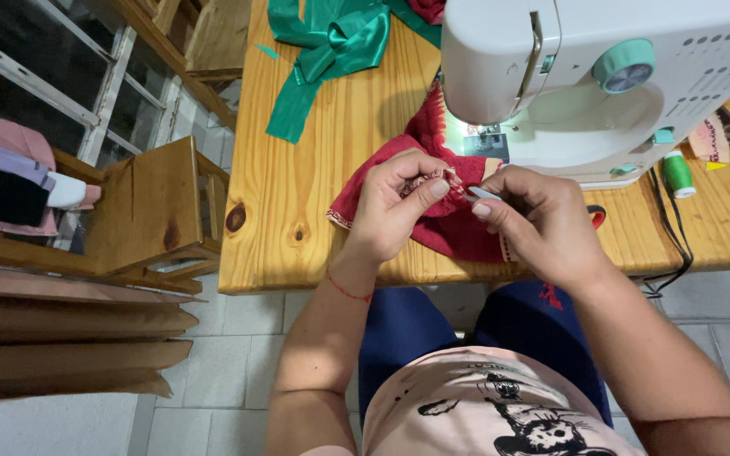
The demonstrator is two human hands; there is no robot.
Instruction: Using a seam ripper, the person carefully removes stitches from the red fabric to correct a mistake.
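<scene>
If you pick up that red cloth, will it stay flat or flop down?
Probably flop: the red cloth already bunches in folds where the left hand pinches it. It likely weighs little, since fingertips alone lift its edge. It seems unlikely to slide, lying crumpled on the wooden table.

A white sewing machine [601, 76] with mint-green knobs stood at about one o'clock on the pale wooden table [331, 135]. A strip of green satin fabric [331, 51] lay crumpled at twelve o'clock, one tail trailing toward eleven. A green thread spool [678, 173] stood just beside the machine's base at three o'clock, with black cables [673, 245] running off the table edge near it. A wooden chair [149, 211] sat at nine o'clock, and folded pink and dark clothes [6, 177] rested farther out the same way. Grey floor tiles [238, 371] showed at seven o'clock.
</scene>
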